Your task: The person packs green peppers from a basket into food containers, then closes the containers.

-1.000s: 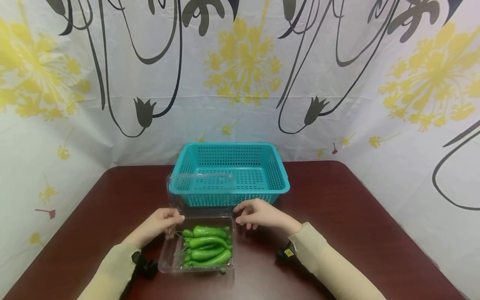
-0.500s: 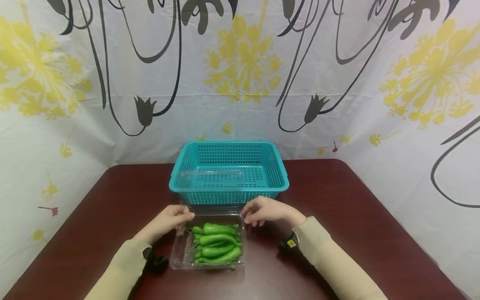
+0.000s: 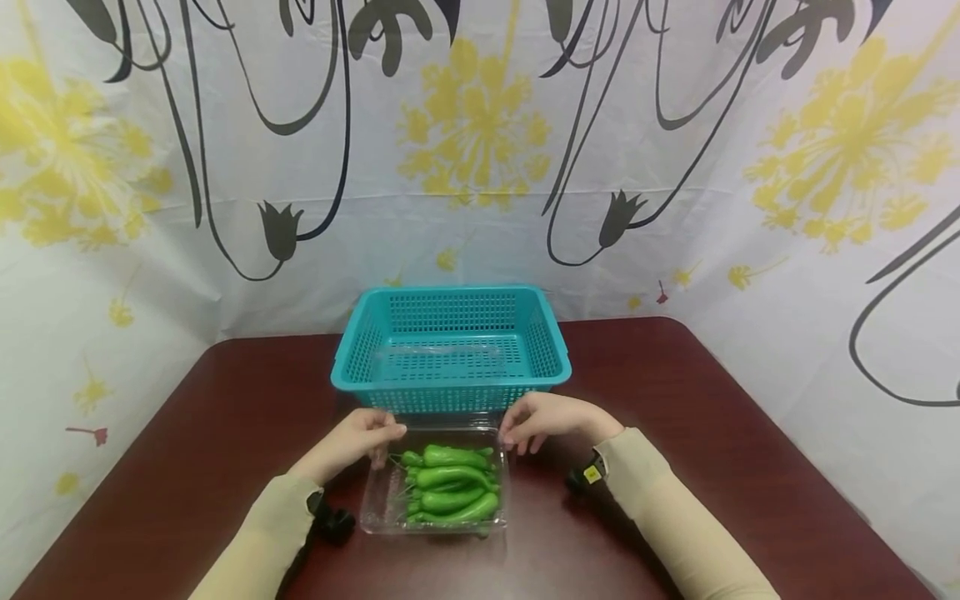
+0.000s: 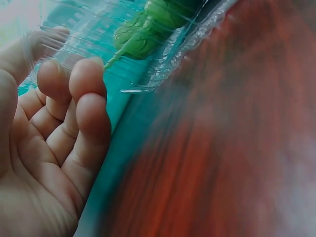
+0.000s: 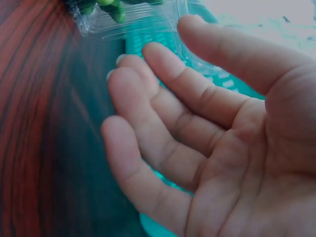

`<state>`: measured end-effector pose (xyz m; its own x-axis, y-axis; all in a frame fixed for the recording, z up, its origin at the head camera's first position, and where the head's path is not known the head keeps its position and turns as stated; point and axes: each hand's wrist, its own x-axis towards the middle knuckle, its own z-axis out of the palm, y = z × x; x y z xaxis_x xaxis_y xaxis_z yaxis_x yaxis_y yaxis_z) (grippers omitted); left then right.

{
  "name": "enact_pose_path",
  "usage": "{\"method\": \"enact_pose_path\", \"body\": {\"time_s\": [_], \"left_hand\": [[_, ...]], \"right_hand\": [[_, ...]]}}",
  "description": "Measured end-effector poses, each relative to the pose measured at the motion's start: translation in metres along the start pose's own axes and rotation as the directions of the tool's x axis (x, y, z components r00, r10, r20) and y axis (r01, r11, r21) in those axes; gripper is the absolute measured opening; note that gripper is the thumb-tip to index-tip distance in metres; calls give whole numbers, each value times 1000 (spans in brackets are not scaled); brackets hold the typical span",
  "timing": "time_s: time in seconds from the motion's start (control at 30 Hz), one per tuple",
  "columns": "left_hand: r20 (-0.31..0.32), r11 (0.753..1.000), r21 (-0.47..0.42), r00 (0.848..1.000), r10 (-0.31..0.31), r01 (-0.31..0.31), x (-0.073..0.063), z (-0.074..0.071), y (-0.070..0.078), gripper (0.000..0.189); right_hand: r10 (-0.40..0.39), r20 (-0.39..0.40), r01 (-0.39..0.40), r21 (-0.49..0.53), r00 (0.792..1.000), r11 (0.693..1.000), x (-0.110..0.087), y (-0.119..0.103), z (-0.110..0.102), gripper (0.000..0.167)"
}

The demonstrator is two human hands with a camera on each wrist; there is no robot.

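Note:
A clear plastic clamshell container [image 3: 384, 507] stands on the table with several green peppers [image 3: 453, 479] inside. Its lid [image 3: 442, 351] is folded back over the front of the basket. My left hand [image 3: 348, 442] pinches the container's back left edge; the left wrist view shows the thumb behind the clear plastic and the fingertips in front. At the back right corner is my right hand [image 3: 558, 418], fingers loosely bent and separated. In the right wrist view its thumb and forefinger are close against the plastic edge; whether they press on it is unclear.
A turquoise perforated basket [image 3: 450, 400] stands behind the container at the back of the dark red table [image 3: 210, 467]. Patterned white cloth [image 3: 480, 242] hangs behind and at both sides. A small black device [image 3: 333, 525] is strapped at each wrist.
The container with its peppers has slid to the right, the left hand moving along with it. My right hand has shifted right too, staying by the back right corner.

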<state>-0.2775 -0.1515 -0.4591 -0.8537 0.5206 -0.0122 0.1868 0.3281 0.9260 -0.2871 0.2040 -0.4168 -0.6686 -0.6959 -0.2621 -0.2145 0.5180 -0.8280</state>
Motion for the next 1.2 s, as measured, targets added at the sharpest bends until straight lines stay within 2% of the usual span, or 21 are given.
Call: {"method": "enact_pose_path", "body": {"time_s": [0.2, 0.37, 0.53, 0.73, 0.83, 1.0, 1.2], "left_hand": [[-13, 1000, 13, 1000, -6, 6, 6, 6, 3, 36], [-25, 1000, 22, 1000, 10, -9, 7, 9, 3, 36], [-27, 999, 29, 999, 27, -26, 8, 11, 3, 35], [-29, 999, 25, 999, 36, -36, 8, 11, 4, 35], [-29, 999, 24, 999, 40, -39, 10, 11, 5, 34], [-25, 999, 35, 999, 35, -34, 12, 11, 4, 34], [-34, 999, 39, 999, 22, -21, 11, 11, 3, 33]], "right_hand": [[-9, 33, 3, 175, 999, 985, 0, 15, -5, 20], [-20, 66, -4, 344, 998, 939, -1, 24, -8, 21], [-1, 88, -37, 426, 996, 904, -1, 28, -10, 30], [56, 114, -104, 475, 992, 874, -2, 22, -8, 60], [65, 127, -118, 471, 990, 874, -3, 20, -7, 71], [61, 140, -120, 464, 988, 878, -2, 18, -6, 75], [41, 139, -101, 457, 989, 884, -1, 17, -5, 71]]}}
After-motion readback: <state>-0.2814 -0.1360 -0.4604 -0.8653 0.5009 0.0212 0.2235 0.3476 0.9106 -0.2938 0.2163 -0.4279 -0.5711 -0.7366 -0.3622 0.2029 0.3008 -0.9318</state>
